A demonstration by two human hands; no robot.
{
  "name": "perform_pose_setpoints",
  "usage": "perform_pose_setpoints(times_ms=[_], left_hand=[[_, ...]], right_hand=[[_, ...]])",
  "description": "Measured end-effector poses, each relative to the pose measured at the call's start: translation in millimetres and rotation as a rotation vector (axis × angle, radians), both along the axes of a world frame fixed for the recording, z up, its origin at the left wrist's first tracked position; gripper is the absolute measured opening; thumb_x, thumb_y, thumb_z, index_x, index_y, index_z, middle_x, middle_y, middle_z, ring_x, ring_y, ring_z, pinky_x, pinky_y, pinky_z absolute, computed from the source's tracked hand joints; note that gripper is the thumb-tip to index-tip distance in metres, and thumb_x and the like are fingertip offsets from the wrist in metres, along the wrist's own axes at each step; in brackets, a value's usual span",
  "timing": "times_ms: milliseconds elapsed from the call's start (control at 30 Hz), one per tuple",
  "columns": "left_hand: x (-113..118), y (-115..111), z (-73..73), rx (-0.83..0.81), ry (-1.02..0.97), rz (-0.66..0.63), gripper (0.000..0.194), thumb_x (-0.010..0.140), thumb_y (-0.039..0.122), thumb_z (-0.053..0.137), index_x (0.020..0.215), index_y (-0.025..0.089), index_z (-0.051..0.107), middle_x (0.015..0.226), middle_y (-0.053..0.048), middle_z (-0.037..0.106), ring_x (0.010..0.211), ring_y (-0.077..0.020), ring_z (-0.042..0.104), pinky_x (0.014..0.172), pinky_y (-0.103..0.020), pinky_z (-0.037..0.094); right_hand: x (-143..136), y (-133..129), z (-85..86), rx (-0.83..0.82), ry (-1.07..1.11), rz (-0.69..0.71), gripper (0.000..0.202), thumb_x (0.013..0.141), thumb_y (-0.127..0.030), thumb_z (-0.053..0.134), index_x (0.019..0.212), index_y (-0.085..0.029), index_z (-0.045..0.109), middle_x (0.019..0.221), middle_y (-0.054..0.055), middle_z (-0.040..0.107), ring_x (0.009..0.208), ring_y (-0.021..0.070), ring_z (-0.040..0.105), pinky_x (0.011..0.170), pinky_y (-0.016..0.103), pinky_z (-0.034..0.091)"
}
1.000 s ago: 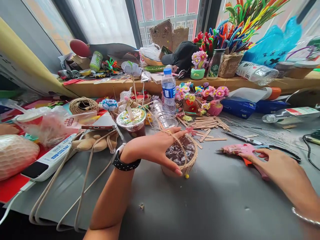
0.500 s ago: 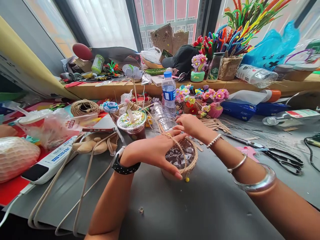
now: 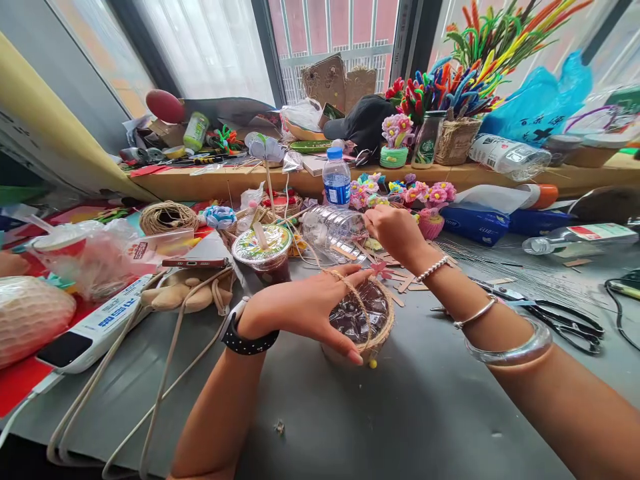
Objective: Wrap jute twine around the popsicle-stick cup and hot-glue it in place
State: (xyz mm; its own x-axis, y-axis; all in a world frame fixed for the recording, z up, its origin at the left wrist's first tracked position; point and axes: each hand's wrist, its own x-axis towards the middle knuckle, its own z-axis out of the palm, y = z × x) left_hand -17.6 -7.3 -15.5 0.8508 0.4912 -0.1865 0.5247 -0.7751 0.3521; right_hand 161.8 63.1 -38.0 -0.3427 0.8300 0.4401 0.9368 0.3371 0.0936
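A round pot-like container (image 3: 379, 312) with a ridged, shiny dark brown surface facing up stands on the grey table. Twine (image 3: 389, 328) runs around its rim, and a yellow bead (image 3: 373, 363) sits low on the near side. My left hand (image 3: 315, 303) grips it from the left, thumb on the near rim and fingers reaching over the far edge. A loose strand of twine passes under those fingers and loops across the top. My right hand (image 3: 397, 233) is raised beyond the container, fingers pinched together; what they hold, if anything, is hidden.
A lidded drink cup (image 3: 263, 250) and a clear plastic bottle (image 3: 333, 227) lie beyond my left hand. Wooden sticks (image 3: 407, 283) are scattered behind the container. Black-handled scissors (image 3: 565, 320) lie right, a twine coil (image 3: 169, 219) left. Beige cords (image 3: 165, 380) hang over the front edge.
My right hand has moved up and slightly right, away from my left fingers. My left hand and the container have stayed in place.
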Motion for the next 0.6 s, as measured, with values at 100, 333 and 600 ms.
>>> perform_pose_setpoints(times_ms=[100,333,600], left_hand=[[0,-1,-0.2,0.003,-0.007,-0.010,0.106,0.059,0.066,0.055,0.136,0.013,0.004,0.142,-0.013,0.012,0.130,-0.0279,0.012,0.103,-0.033,0.018],[-1,-1,-1.8,-0.004,-0.007,-0.030,0.104,0.060,0.064,0.056,0.136,0.012,0.007,0.142,-0.012,0.010,0.130,-0.0260,0.010,0.104,-0.032,0.018],[-3,2,-4.7,-0.018,-0.044,-0.044,0.104,0.059,0.063,0.057,0.136,0.018,0.005,0.143,-0.010,0.011,0.130,-0.0265,0.011,0.104,-0.032,0.018]], right_hand=[[12,-5,6.3,0.056,-0.003,0.012,0.030,0.086,-0.020,0.032,0.080,-0.011,0.060,0.080,0.011,0.061,0.069,0.0176,0.054,0.053,0.026,0.029],[50,-3,12.6,0.132,0.154,0.007,0.028,0.084,-0.023,0.037,0.070,-0.014,0.060,0.074,0.008,0.062,0.068,0.0166,0.053,0.060,0.026,0.033],[108,-39,38.8,-0.050,0.332,-0.128,0.022,0.079,-0.023,0.049,0.063,-0.015,0.063,0.053,0.001,0.059,0.047,0.0085,0.048,0.054,0.023,0.033]])
